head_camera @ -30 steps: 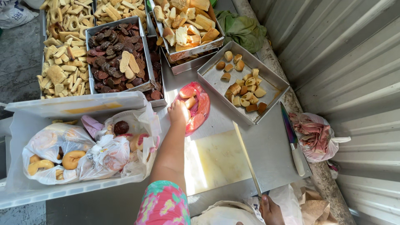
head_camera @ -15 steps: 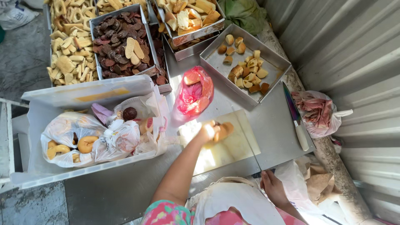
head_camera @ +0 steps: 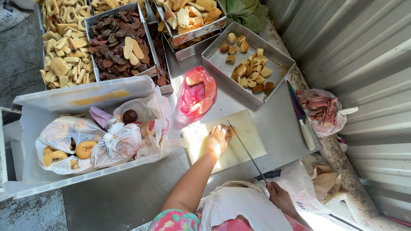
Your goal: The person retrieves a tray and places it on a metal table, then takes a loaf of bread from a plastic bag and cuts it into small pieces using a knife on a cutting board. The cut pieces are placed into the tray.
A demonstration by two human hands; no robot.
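My left hand (head_camera: 217, 139) presses a small brown pastry (head_camera: 231, 132) onto the pale cutting board (head_camera: 248, 141) in the middle of the metal table. My right hand (head_camera: 279, 194), low in view, grips the handle of a long thin knife (head_camera: 245, 147). Its blade slants up to the pastry beside my left fingers. A red plastic bag (head_camera: 197, 95) with more pastries lies just beyond the board.
A metal tray (head_camera: 222, 64) with cut pastry pieces sits past the board. A second knife (head_camera: 299, 114) lies at the right, near a bag (head_camera: 323, 110). A white bin (head_camera: 30, 128) with bagged doughnuts stands left. Trays of biscuits (head_camera: 64, 47) fill the far side.
My left hand drew back from the red bag to the cutting board with a pastry. The long knife has come up to the pastry.
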